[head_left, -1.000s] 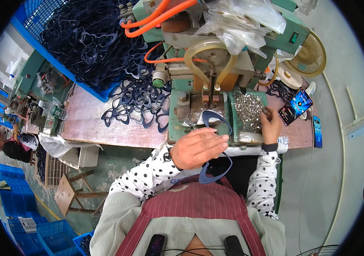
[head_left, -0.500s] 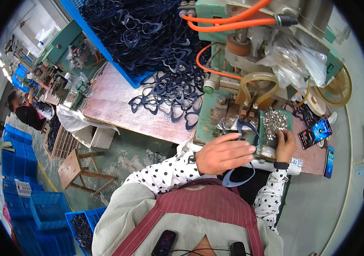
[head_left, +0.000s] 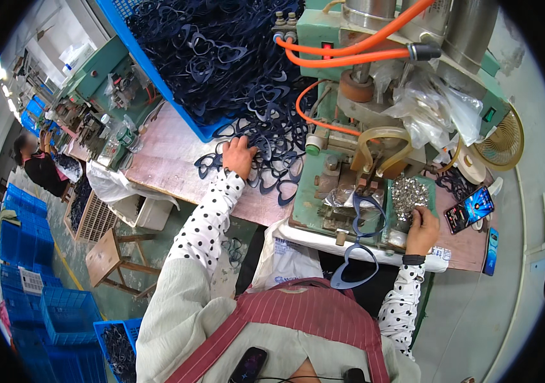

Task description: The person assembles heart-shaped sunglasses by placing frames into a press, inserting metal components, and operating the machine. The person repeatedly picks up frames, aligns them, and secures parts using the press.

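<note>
My left hand (head_left: 239,156) reaches out to the left and rests on a loose heap of dark blue heart-shaped frames (head_left: 272,159) on the wooden table (head_left: 164,159). My right hand (head_left: 423,228) sits at a pile of small shiny metal parts (head_left: 409,193) in a tray on the green press machine (head_left: 362,147). One dark blue heart-shaped frame (head_left: 356,255) lies on the machine bed and hangs over its front edge, with neither hand on it.
A blue crate (head_left: 208,57) heaped with dark frames stands at the back. Orange hoses (head_left: 349,54) loop over the machine. A phone (head_left: 470,209) lies at the right, a small fan (head_left: 499,137) behind it. Another person (head_left: 39,167) works far left beside blue crates (head_left: 30,281).
My left hand left the frame at the machine and swung out left to the heap of frames on the table. The view turned leftward. My right hand stayed at the metal parts.
</note>
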The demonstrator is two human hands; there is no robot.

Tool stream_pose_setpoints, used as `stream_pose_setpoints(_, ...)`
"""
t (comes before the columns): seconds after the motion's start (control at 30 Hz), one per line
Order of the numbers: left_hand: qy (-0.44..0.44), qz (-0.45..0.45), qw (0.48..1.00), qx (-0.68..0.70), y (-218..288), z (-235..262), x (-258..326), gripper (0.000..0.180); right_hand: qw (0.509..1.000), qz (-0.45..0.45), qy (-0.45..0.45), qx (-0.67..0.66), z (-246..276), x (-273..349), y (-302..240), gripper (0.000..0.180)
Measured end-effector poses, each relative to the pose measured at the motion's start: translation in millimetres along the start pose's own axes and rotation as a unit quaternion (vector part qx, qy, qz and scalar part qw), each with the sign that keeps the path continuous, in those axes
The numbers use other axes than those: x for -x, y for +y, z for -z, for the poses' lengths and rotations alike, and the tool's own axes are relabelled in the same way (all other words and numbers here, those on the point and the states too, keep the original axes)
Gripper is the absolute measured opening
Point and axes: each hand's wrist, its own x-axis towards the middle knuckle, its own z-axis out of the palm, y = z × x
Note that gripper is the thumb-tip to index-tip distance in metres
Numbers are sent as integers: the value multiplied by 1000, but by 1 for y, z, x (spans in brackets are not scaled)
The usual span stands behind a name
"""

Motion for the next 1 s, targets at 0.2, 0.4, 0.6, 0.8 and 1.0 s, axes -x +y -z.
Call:
stream_pose_setpoints(0.2, 133, 42, 966, 218, 2, 36, -5, 15, 993, 106, 21, 52, 2, -4, -4, 8)
stream_pose_setpoints(0.4, 249, 57, 897, 361, 68, 100, 17, 21, 996, 7, 6, -88, 2, -2, -26, 10)
stream_pose_setpoints(0.6, 258, -240, 855, 382, 140, 164, 30, 38, 922, -129, -59, -360, 24, -22, -97, 10)
stream_pose_setpoints(0.8, 254, -339, 787, 448, 182, 182, 27, 34, 905, -17, -141, -400, 51, -31, -141, 18)
stream_pose_setpoints(1.0, 233, -354, 756, 500, 187, 177, 27, 36, 898, -142, -175, -379, 40, -31, -160, 35)
